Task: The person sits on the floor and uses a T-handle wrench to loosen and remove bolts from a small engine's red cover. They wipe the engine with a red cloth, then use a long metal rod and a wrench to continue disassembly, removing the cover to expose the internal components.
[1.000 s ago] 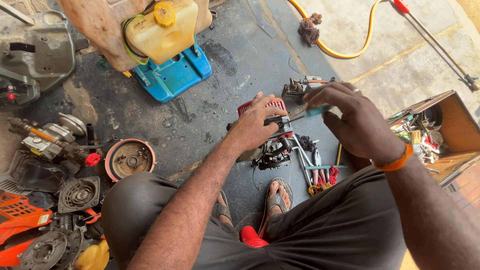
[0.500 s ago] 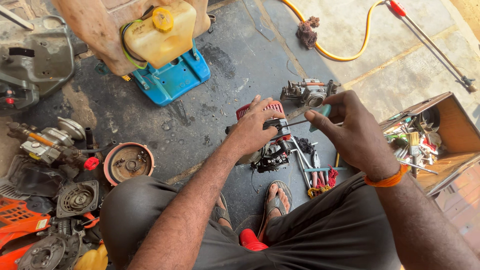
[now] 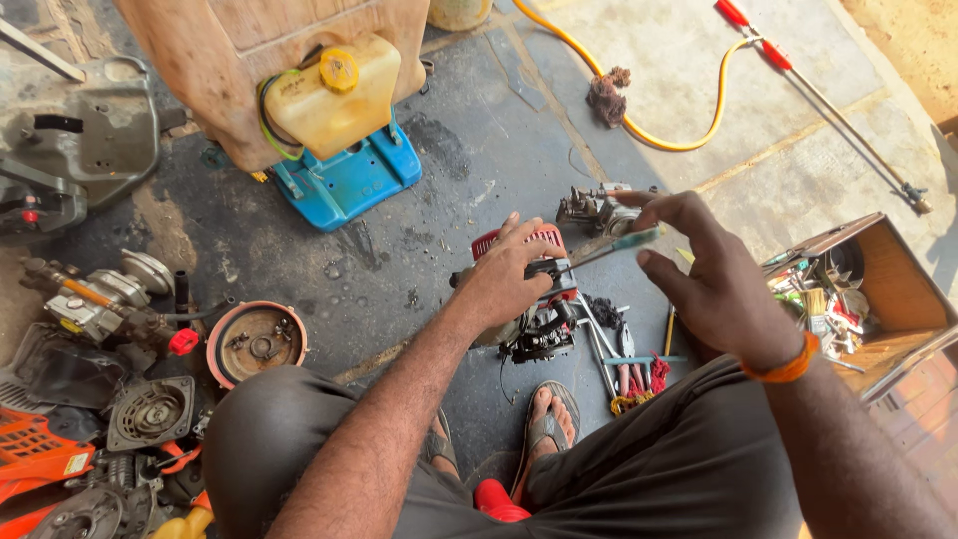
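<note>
Resting on the dark concrete floor (image 3: 479,150) just beyond the person's two sandalled feet, the small red-and-black engine (image 3: 529,299) sits under the left hand (image 3: 504,279), whose fingers are closed around its top. The right hand (image 3: 714,284) pinches one teal-handled screwdriver (image 3: 614,247) between thumb and forefinger, its other fingers spread, tip touching the engine. Right, one open wooden box (image 3: 888,289) holds jumbled hand tools. Far left, one yellow plastic tank (image 3: 329,95) stands on a blue base (image 3: 349,180).
</note>
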